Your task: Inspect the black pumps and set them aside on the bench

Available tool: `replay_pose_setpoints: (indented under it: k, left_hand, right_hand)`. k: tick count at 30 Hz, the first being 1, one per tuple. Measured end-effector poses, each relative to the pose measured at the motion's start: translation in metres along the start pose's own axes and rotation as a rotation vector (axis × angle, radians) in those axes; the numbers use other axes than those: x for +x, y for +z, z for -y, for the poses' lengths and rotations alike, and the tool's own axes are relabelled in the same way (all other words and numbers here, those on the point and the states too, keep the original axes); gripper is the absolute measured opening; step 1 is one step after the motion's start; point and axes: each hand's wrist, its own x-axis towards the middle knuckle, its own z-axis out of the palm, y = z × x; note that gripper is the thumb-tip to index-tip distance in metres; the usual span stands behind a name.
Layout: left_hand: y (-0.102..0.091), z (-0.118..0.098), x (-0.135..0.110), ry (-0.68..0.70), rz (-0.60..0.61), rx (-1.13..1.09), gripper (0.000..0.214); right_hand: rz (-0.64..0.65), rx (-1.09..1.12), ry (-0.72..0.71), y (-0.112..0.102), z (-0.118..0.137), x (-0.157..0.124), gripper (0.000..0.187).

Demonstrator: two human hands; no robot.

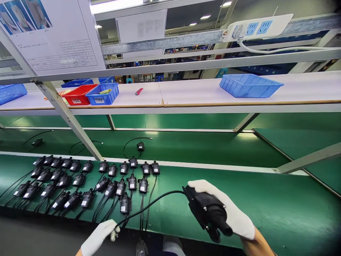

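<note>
Right hand (226, 213), white glove, is wrapped around a black pump unit (207, 213), grip closed on the body from above, thumb side toward the lead exit. Unit is held just above the green worktop (279, 209), right of the laid-out batch, tilted with its round end toward the person; looks like that keeps the face in view.

Left hand (99, 236), also gloved, sits low at the near edge of the worktop, below the batch. Grip pinches the black cable (149, 202) that arcs up to the held unit; probably keeps the lead taut and clear of the others.

Batch of identical pump units (87, 179) lies in rough rows left of the held one, labels up, leads all trailing toward the near edge, so nothing crosses. One stray unit (140, 145) sits beyond the batch on the farther green belt, lead looped.

Right forearm comes in from lower right, wrist bent inward. Left wrist is straight, fingers curled.
</note>
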Motion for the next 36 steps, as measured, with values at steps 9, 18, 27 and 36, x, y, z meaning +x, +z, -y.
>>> replay_pose_setpoints:
  k: [9, 18, 27, 36]
  left_hand:
    - [-0.047, -0.053, -0.013, -0.123, -0.058, 0.245, 0.046]
    - [-0.055, -0.207, 0.072, 0.310, 0.065, 0.828, 0.029]
    - [0.130, -0.379, 0.340, 1.043, 0.321, 1.469, 0.023]
    - [0.185, -0.357, 0.525, 0.592, 0.090, 1.502, 0.025]
  right_hand:
    - [-0.193, 0.333, 0.459, 0.009, -0.033, -0.031, 0.077]
    - [-0.189, -0.081, 0.838, -0.031, -0.070, -0.036, 0.046]
    - [-0.274, -0.471, 1.145, -0.147, -0.231, -0.007, 0.058]
    - [-0.299, -0.537, 1.179, -0.221, -0.399, 0.126, 0.068]
